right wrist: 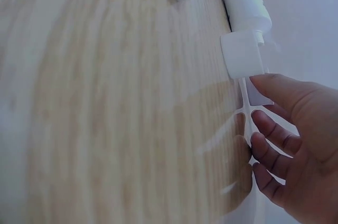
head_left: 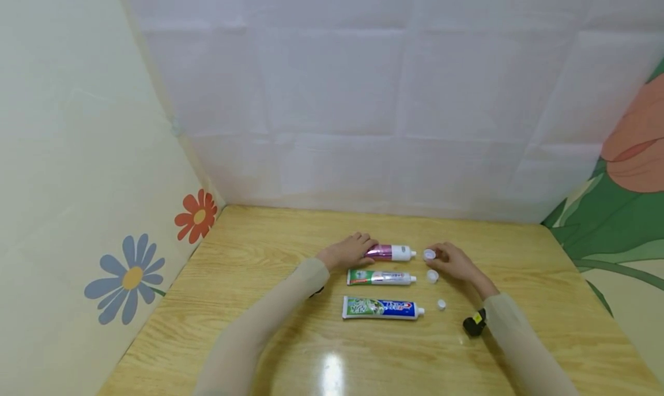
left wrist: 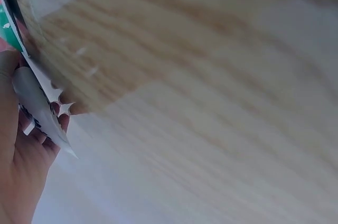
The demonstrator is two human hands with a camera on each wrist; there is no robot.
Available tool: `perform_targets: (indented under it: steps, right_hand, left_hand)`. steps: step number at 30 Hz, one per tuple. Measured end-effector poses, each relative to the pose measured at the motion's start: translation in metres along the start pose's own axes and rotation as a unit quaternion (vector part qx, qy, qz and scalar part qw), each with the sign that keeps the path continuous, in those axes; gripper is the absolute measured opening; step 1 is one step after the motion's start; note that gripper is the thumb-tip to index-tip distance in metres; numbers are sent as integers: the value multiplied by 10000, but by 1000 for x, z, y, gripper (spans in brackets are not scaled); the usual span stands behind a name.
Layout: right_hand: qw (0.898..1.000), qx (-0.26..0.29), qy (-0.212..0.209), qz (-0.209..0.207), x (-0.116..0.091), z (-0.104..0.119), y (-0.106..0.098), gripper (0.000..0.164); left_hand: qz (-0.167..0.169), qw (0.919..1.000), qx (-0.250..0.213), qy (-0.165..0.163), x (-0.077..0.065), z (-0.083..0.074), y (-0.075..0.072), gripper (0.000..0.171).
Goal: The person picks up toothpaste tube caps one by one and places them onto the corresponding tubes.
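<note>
The left hand (head_left: 351, 251) grips the pink tube (head_left: 385, 252); the right hand (head_left: 454, 263) pinches a cap (head_left: 429, 255) (just apart from the tube).

Head view evenly bright, slightly soft; small print on toothpaste tubes (head_left: 381, 308) hard to read. White glare spot (head_left: 332, 376) on glossy tabletop (head_left: 394, 355) near lower edge; soft shadows beside sleeves (head_left: 264, 327). Left wrist view dim, hazy, wood grain (left wrist: 185, 65) smeared. Right wrist view cool-toned, blurred, tabletop mirroring right hand (right wrist: 311, 150).
</note>
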State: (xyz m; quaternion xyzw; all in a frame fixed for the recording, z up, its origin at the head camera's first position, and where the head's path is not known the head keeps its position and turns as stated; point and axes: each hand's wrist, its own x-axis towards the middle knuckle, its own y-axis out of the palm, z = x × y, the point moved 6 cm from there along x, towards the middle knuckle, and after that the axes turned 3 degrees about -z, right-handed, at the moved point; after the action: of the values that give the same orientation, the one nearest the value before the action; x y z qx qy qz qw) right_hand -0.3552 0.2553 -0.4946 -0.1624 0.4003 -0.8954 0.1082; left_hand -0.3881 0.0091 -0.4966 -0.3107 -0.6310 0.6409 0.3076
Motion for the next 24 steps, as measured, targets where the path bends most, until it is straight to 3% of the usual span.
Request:
perform_targets:
  steps: [16, 24]
  right_hand:
    - [9999, 123, 71, 18, -1, 1, -2, 31]
    - [9997, 222, 125, 68, -3, -2, -3, 33]
  left_hand:
    - [-54, 9998, -132, -151, -5, 2, 0, 55]
    - [-239, 9995, -192, -94, -3, 7, 3, 57]
